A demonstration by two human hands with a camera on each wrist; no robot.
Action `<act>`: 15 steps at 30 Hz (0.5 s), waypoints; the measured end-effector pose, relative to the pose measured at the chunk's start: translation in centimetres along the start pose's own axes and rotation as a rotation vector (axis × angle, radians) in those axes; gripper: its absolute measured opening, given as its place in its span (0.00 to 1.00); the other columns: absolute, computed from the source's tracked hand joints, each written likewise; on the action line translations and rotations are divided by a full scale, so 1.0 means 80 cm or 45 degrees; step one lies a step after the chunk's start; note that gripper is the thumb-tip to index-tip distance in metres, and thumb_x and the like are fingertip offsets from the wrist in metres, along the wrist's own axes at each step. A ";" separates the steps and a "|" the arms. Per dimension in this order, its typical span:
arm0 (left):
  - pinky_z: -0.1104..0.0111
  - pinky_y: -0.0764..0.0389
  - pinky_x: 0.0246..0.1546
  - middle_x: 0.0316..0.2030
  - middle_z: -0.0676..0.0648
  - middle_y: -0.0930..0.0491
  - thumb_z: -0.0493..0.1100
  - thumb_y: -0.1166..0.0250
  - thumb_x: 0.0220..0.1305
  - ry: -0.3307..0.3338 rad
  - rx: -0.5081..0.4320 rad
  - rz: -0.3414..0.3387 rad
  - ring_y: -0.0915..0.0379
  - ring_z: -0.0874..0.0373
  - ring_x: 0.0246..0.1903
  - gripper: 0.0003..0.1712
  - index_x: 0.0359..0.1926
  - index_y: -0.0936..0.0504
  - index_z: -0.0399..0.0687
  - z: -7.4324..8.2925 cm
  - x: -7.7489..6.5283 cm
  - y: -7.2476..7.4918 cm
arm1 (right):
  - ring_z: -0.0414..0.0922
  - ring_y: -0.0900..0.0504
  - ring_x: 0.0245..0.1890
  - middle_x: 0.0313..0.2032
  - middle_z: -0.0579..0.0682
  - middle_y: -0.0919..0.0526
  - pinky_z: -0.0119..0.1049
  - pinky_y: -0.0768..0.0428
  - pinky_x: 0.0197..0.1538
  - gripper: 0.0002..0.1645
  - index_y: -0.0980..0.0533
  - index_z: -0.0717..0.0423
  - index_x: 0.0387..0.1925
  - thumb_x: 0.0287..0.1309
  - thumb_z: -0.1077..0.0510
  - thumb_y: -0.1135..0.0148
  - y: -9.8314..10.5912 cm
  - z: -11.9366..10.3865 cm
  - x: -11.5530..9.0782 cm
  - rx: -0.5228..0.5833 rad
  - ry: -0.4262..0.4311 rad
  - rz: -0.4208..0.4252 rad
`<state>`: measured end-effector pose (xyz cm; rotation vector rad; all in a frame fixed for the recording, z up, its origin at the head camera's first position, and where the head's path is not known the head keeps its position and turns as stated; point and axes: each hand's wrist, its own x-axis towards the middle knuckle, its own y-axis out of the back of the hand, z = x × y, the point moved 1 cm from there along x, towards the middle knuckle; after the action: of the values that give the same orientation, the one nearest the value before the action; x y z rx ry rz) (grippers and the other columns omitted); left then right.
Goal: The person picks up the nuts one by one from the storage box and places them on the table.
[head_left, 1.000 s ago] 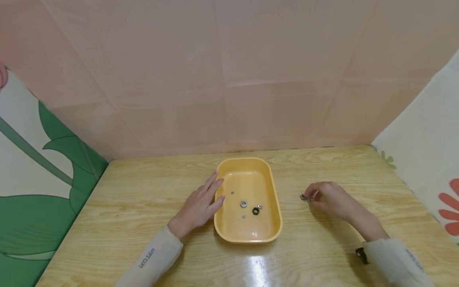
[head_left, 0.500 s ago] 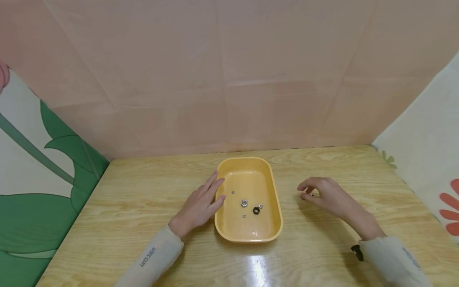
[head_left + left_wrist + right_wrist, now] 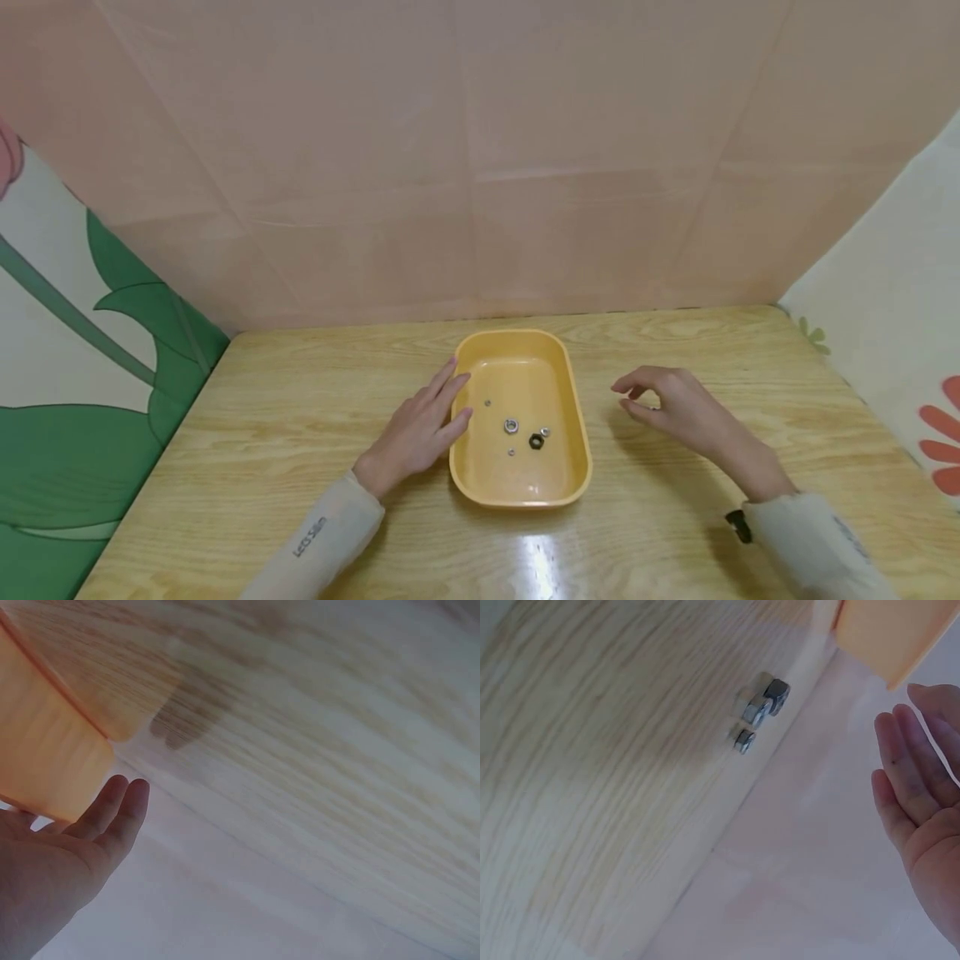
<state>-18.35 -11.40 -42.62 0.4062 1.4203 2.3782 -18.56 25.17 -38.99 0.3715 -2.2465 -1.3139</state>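
A yellow tray [image 3: 521, 500] stands mid-table with several nuts lying loose in it. Among them are a silver nut [image 3: 511, 426], a black nut [image 3: 536, 442] and tinier silver ones. My left hand [image 3: 415, 432] rests at the tray's left rim, fingers fairly straight, fingertips over the edge. To the right of the tray my right hand [image 3: 686, 417] hovers over the table, thumb and forefinger apart with nothing between them. In the right wrist view a dark nut [image 3: 778, 696], a silver nut [image 3: 757, 711] and a smaller nut [image 3: 744, 741] sit on the tabletop; the hand hides them in the head view.
The wood-grain table [image 3: 300, 400] ends at a pale pink sheet [image 3: 465, 208] behind. Patterned panels with a green leaf [image 3: 67, 450] and a red flower [image 3: 947, 442] flank it left and right. A dark strap [image 3: 738, 527] shows under the right sleeve.
My right hand has parted its fingers, leaving the nuts on the table, then risen slightly and drifted left toward the tray. My left hand stays at the rim.
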 end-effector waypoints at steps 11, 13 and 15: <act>0.45 0.32 0.66 0.80 0.52 0.58 0.62 0.57 0.76 0.012 0.000 -0.011 0.38 0.43 0.71 0.35 0.77 0.44 0.56 0.001 0.000 0.001 | 0.43 0.14 0.33 0.35 0.47 0.11 0.38 0.15 0.36 0.13 0.15 0.54 0.38 0.49 0.68 0.27 -0.004 -0.014 0.012 -0.047 0.181 0.185; 0.45 0.32 0.66 0.80 0.52 0.58 0.62 0.57 0.76 0.010 0.003 -0.009 0.38 0.43 0.71 0.35 0.77 0.44 0.56 0.001 0.000 0.001 | 0.43 0.14 0.33 0.35 0.47 0.11 0.38 0.15 0.36 0.14 0.15 0.54 0.38 0.47 0.68 0.26 -0.005 -0.017 0.015 -0.047 0.233 0.219; 0.45 0.32 0.66 0.80 0.51 0.58 0.62 0.57 0.76 0.007 0.006 -0.007 0.38 0.43 0.71 0.35 0.77 0.44 0.56 0.001 0.000 0.000 | 0.43 0.14 0.33 0.34 0.47 0.12 0.38 0.15 0.36 0.15 0.16 0.54 0.37 0.45 0.69 0.25 -0.006 -0.020 0.018 -0.046 0.283 0.255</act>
<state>-18.32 -11.37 -42.56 0.3967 1.4275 2.3740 -18.90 23.06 -38.37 0.2581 -2.0155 -1.1482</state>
